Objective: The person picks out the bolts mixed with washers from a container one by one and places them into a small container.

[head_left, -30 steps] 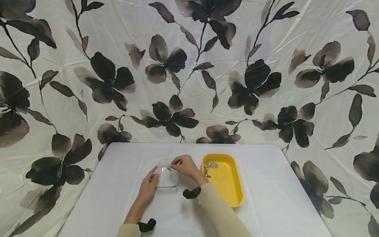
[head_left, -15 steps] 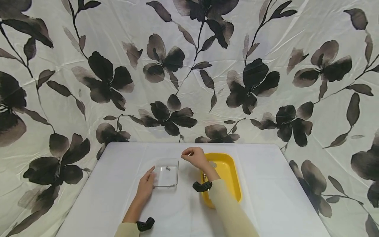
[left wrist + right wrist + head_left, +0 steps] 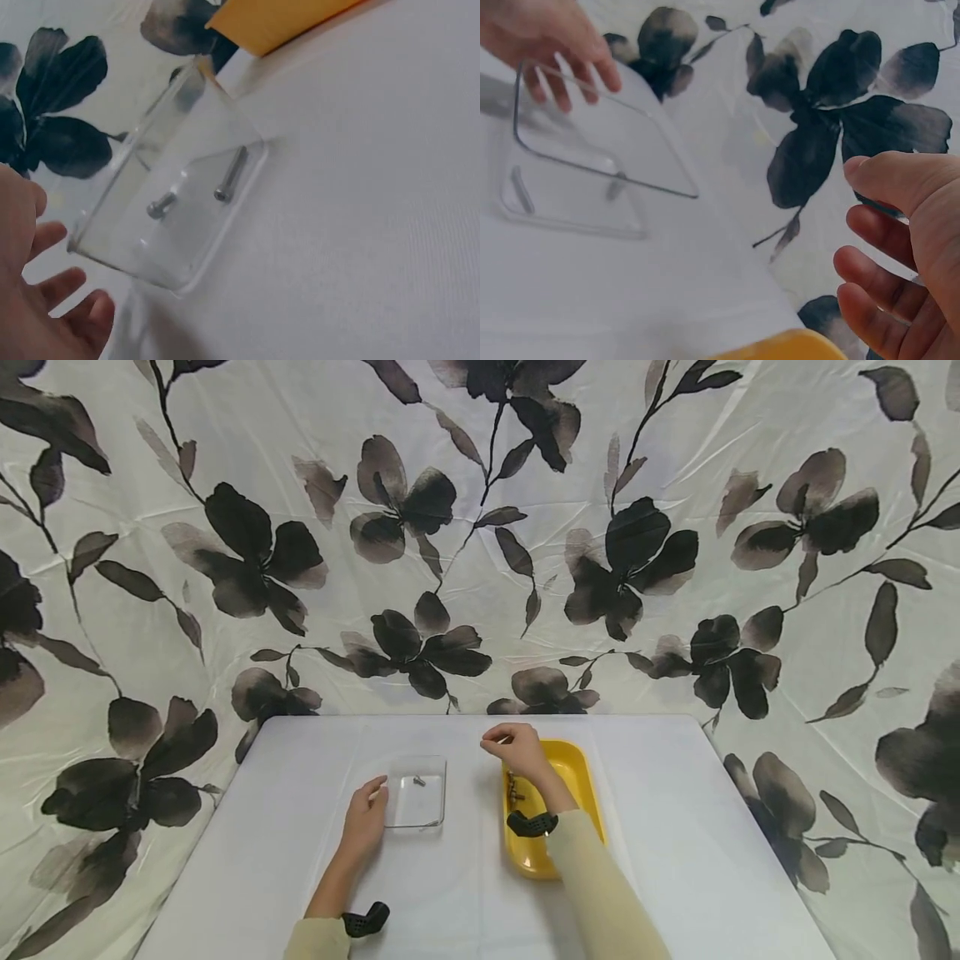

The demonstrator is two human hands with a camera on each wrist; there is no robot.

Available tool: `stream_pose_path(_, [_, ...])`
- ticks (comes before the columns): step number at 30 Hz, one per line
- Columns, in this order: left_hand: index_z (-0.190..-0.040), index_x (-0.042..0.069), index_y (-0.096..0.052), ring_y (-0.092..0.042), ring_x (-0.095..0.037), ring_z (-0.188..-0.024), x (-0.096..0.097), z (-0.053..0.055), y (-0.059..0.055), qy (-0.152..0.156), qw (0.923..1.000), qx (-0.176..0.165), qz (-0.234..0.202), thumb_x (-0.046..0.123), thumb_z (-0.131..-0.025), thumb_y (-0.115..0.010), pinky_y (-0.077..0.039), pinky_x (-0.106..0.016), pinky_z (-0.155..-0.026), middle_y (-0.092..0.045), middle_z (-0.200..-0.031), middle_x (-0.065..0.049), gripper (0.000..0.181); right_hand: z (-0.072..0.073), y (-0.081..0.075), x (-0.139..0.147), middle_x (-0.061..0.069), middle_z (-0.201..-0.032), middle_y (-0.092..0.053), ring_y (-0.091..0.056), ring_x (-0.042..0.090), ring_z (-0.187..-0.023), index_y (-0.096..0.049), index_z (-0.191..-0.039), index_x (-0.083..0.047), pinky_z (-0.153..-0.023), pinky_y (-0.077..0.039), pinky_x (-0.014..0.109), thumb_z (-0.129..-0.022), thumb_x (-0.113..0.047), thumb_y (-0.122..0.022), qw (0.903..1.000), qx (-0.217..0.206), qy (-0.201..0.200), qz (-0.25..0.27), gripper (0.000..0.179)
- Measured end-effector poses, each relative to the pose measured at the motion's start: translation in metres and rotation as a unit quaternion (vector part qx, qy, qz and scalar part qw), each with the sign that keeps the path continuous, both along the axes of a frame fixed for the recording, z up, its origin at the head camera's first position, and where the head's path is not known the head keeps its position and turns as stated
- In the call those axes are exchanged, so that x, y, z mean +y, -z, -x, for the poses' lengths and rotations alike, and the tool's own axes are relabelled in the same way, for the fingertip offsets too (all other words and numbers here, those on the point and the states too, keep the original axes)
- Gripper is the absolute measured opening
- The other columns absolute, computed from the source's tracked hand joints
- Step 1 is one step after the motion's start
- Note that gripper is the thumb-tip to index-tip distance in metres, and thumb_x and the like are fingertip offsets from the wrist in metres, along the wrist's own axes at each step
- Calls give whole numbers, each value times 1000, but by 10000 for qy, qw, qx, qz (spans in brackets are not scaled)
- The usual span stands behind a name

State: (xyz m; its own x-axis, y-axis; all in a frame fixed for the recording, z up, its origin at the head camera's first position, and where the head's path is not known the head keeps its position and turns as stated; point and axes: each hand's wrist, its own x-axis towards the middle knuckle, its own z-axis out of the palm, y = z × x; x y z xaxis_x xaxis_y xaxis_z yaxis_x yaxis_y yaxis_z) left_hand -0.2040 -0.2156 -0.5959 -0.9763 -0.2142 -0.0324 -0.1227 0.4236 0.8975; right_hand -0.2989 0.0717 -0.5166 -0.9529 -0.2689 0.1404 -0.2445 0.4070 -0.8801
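Note:
A clear, open-topped plastic box (image 3: 415, 810) stands on the white table. Inside it lie a short bolt (image 3: 161, 205) and a longer socket-head bolt (image 3: 231, 174), set apart from each other. My left hand (image 3: 364, 818) is at the box's left side, fingers relaxed and close to the wall. Over the far left part of the yellow tray (image 3: 534, 862) hovers my right hand (image 3: 521, 753), its fingers loosely bent. Nothing shows between the thumb (image 3: 881, 176) and the fingers in the right wrist view.
Several small metal parts (image 3: 514, 793) lie along the tray's left side, partly hidden by the right arm. The white table (image 3: 675, 860) ends at a hanging floral cloth (image 3: 480, 552). Black cameras are strapped to both wrists.
My right hand has moved from over the clear box rightward to the yellow tray, leaving the short bolt lying in the box. The left hand has eased slightly off the box's side.

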Motion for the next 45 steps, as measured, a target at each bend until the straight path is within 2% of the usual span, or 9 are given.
stream_pose_path(7, [-141, 2, -46, -35, -43, -130, 10, -4, -17, -121, 9974, 631, 337, 21, -104, -44, -33, -59, -105, -37, -143, -24, 42, -1, 8, 16, 0, -88, -69, -60, 16, -73, -76, -94, -9, -62, -54, 28, -88, -17, -74, 9999, 23, 130, -19, 10])
stream_pose_path(11, [-142, 7, -46, -38, -40, -129, 16, -7, -28, 2, 9958, 892, 189, 18, -103, -47, -39, -55, -102, -39, -142, -19, 40, -3, 13, 26, 0, -85, -69, -61, 23, -73, -76, -93, -10, -61, -54, 28, -88, -16, -74, 9998, -45, 184, 3, 9])
stream_pose_path(16, [-143, 13, -45, -46, -31, -123, 23, -10, -39, 323, 9931, 1108, -223, 18, -103, -48, -46, -48, -96, -43, -141, -13, 40, -8, 19, 37, 0, -83, -69, -59, 22, -70, -76, -90, -8, -57, -50, 26, -87, -13, -74, 9997, -47, 228, 51, 6])
stream_pose_path(21, [-143, 12, -44, -55, -32, -116, 36, -10, -46, 656, 9899, 1042, -703, 16, -102, -51, -51, -42, -91, -51, -136, -14, 42, -12, 30, 46, 0, -85, -69, -57, 16, -71, -76, -92, -7, -59, -50, 26, -87, -15, -74, 9993, -146, 322, -102, 10])
stream_pose_path(26, [-145, 13, -43, -60, -32, -111, 51, -13, -44, 856, 9858, 823, -1190, 20, -102, -53, -55, -36, -86, -55, -131, -15, 45, -15, 48, 54, 0, -85, -69, -57, 15, -70, -76, -92, -8, -58, -49, 25, -87, -16, -75, 9986, -297, 366, -229, 10])
stream_pose_path(30, [-146, 16, -41, -61, -33, -111, 62, -16, -43, 988, 9844, 700, -1279, 19, -102, -52, -56, -39, -84, -56, -130, -15, 46, -16, 64, 59, 1, -83, -70, -60, 20, -66, -76, -94, -4, -53, -49, 25, -86, -13, -75, 9983, -484, 301, -143, 12])
stream_pose_path(34, [-150, 15, -36, -59, -38, -113, 75, -13, -44, 1352, 9782, 704, -1408, 25, -104, -49, -56, -44, -83, -54, -133, -19, 49, -15, 72, 62, 3, -81, -68, -60, 27, -65, -76, -95, -3, -51, -49, 25, -88, -13, -74, 9978, -555, 371, -3, 13])
stream_pose_path(39, [-152, 19, -33, -60, -40, -110, 93, -9, -45, 1674, 9743, 425, -1448, 33, -104, -47, -58, -43, -77, -52, -135, -23, 52, -16, 71, 64, 2, -83, -68, -59, 23, -65, -76, -94, -7, -53, -49, 25, -88, -15, -74, 9967, -694, 409, -121, 11])
stream_pose_path(45, [-152, 33, -32, -64, -35, -104, 115, -7, -38, 1738, 9760, -99, -1311, 40, -102, -49, -59, -36, -64, -54, -133, -17, 53, -19, 71, 66, 3, -86, -68, -61, 26, -67, -75, -95, -3, -55, -51, 29, -88, -13, -73, 9963, -810, 250, -159, 12])
